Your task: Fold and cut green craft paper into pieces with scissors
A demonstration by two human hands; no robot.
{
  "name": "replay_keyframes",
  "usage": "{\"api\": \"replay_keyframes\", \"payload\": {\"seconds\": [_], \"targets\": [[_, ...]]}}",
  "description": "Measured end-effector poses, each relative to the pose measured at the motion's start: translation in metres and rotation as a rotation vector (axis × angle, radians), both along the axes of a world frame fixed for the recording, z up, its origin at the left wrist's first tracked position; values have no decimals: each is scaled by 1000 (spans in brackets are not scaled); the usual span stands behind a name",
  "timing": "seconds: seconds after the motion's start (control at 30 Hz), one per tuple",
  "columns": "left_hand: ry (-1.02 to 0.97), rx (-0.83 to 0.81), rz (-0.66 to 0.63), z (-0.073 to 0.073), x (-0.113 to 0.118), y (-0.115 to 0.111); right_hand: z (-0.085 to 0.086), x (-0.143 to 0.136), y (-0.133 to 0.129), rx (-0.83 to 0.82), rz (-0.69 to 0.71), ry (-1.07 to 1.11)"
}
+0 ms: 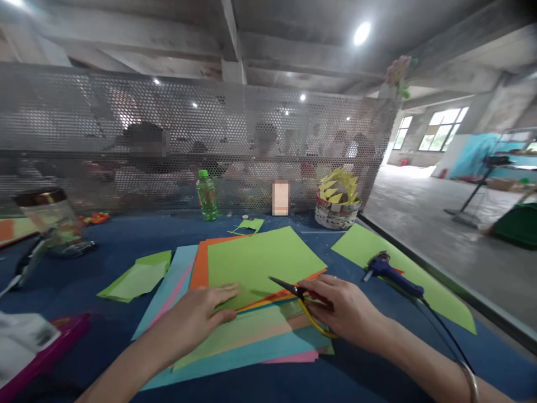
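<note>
My right hand (342, 305) grips a pair of scissors (308, 313) with yellow handles. The dark blades are closed, or nearly so, and point left over a light green paper sheet (260, 257). That sheet tops a pile with orange paper (199, 266) showing at its edges. At the sheet's near left edge rests my left hand (205, 308), fingers stretched over the paper and thumb apart from them. Beneath both hands, blue paper (235, 358), pink and pale green sheets fan out in layers.
Smaller green pieces (140, 277) lie left. At right, a blue glue gun (394, 274) with a cord rests on green paper (444, 302). Behind stand a green bottle (207, 198) and a basket (335, 215) before a perforated metal screen (180, 117). A jar (54, 221) is far left.
</note>
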State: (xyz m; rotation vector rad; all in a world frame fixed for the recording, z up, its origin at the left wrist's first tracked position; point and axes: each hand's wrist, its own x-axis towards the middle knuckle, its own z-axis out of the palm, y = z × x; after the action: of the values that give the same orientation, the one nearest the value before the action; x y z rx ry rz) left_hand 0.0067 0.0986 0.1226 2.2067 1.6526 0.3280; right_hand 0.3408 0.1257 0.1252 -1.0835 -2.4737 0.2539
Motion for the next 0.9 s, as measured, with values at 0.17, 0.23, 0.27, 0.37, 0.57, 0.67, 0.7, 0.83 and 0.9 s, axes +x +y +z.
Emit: {"api": "replay_keyframes", "payload": {"seconds": [0.17, 0.23, 0.27, 0.37, 0.57, 0.67, 0.7, 0.83, 0.9], "targets": [[1, 15, 13, 6, 6, -2, -1, -1, -1, 0, 70, -29], [7, 38, 24, 10, 10, -4, -2, -2, -1, -12, 92, -46], [10, 50, 26, 11, 12, -5, -2, -2, -1, -17, 104, -55], [19, 100, 34, 13, 15, -7, -4, -3, -2, -21, 135, -87], [35, 159, 35, 6, 12, -8, -5, -4, -4, -44, 186, -96], [34, 180, 50, 2, 12, -7, -4, -5, -4, -45, 214, -101], [34, 186, 58, 1, 12, -7, -4, -5, -5, -44, 221, -100], [1, 149, 74, 5, 14, -10, -6, -6, -7, -20, 237, -92], [-36, 108, 74, 9, 13, -12, -7, -6, -7, -13, 246, -80]]}}
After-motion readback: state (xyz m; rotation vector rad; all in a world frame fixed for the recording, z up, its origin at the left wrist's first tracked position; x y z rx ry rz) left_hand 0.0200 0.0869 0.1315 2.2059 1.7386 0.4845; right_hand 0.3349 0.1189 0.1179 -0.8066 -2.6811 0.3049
